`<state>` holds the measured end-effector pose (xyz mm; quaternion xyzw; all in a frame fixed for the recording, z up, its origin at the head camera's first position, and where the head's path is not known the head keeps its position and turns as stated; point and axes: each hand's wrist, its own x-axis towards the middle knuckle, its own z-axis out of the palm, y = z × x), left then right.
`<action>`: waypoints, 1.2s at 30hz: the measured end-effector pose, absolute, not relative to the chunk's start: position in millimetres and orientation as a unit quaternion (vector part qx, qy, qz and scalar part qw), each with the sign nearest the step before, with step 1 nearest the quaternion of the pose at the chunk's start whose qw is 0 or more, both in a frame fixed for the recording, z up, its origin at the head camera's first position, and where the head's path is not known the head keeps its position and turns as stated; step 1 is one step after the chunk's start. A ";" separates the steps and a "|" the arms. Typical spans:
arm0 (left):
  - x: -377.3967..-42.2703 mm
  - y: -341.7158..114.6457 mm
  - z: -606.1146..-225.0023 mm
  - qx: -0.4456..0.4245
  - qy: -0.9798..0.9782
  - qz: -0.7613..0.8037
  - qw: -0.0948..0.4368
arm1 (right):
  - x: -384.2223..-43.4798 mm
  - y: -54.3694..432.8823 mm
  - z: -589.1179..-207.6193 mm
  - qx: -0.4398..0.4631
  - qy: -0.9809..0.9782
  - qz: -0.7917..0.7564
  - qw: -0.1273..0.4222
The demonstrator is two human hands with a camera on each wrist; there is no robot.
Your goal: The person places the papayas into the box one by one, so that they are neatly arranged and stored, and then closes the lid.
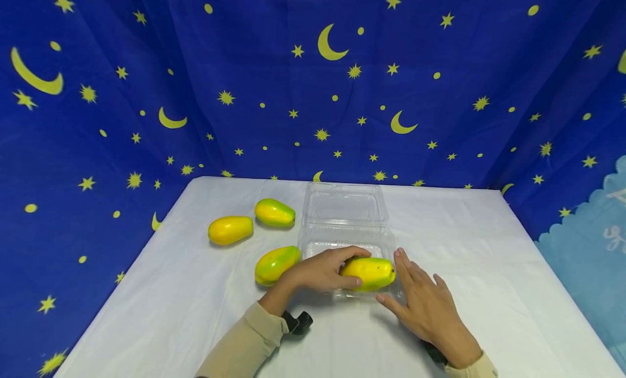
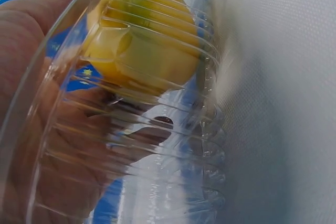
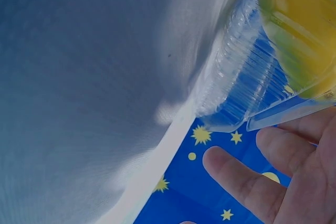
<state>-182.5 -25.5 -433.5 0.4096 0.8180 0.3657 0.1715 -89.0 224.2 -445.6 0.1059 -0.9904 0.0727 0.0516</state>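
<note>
Sleeved left hand partly hides clear container, three papayas leftward.

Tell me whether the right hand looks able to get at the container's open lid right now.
Probably yes: the right hand holds nothing, and bare white cloth lies right of the container, up to the open lid; the left hand, gripping a fruit, is outside that path.

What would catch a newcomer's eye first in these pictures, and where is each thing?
Probably the blue curtain, covered in yellow moons and stars, rising behind the white table. Next, the bright yellow-green fruits: three lie left of the open clear box, and the left hand grips a fourth at its near half. The right hand is spread just right of that fruit.
</note>
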 end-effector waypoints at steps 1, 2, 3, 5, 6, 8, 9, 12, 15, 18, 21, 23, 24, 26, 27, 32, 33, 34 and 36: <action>-182.5 -25.5 -433.5 0.407 0.819 0.365 0.172 | -89.3 224.3 -445.4 0.106 -0.990 0.072 0.050; -182.5 -25.5 -433.1 0.405 0.820 0.365 0.171 | -89.6 224.3 -445.1 0.105 -0.991 0.071 0.048; -182.6 -25.4 -432.8 0.404 0.822 0.364 0.171 | -89.9 224.4 -445.0 0.104 -0.991 0.071 0.046; -182.9 -25.6 -432.6 0.400 0.823 0.365 0.170 | -90.1 224.4 -444.5 0.104 -0.991 0.070 0.044; -183.0 -25.6 -432.5 0.400 0.823 0.365 0.170 | -90.2 224.3 -444.3 0.103 -0.991 0.070 0.043; -183.5 -25.8 -432.4 0.401 0.823 0.365 0.169 | -90.4 224.1 -444.3 0.102 -0.991 0.068 0.042; -183.8 -25.9 -432.7 0.401 0.823 0.364 0.168 | -90.5 224.0 -444.3 0.102 -0.992 0.068 0.042; -184.5 -26.1 -433.2 0.399 0.826 0.363 0.163 | -91.0 223.8 -444.3 0.099 -0.992 0.067 0.042; -185.0 -26.5 -433.5 0.395 0.830 0.360 0.158 | -91.1 224.1 -444.2 0.098 -0.992 0.068 0.041; -185.1 -26.8 -433.3 0.391 0.833 0.358 0.157 | -91.1 224.2 -444.3 0.098 -0.992 0.069 0.042; -185.0 -27.2 -433.1 0.387 0.835 0.358 0.157 | -90.9 224.1 -444.7 0.098 -0.992 0.069 0.042; -185.1 -27.8 -432.4 0.384 0.835 0.361 0.159 | -91.2 224.0 -444.7 0.098 -0.992 0.069 0.042; -185.0 -28.1 -431.8 0.381 0.836 0.362 0.159 | -91.3 224.0 -444.8 0.098 -0.992 0.069 0.042; -184.7 -28.9 -429.7 0.373 0.837 0.367 0.159 | -91.4 223.9 -444.9 0.097 -0.992 0.069 0.041; -184.4 -29.5 -428.5 0.370 0.838 0.369 0.158 | -91.4 223.9 -444.8 0.097 -0.992 0.069 0.041; -183.4 -35.0 -418.9 0.357 0.837 0.388 0.147 | -91.0 223.7 -444.6 0.097 -0.992 0.069 0.040; -183.4 -36.6 -416.5 0.356 0.837 0.392 0.141 | -90.9 223.7 -444.4 0.097 -0.992 0.069 0.039; -183.4 -38.2 -414.0 0.354 0.836 0.397 0.134 | -90.9 223.7 -444.4 0.097 -0.992 0.069 0.039; -183.4 -41.6 -408.5 0.350 0.834 0.408 0.121 | -90.9 223.6 -443.8 0.097 -0.992 0.068 0.036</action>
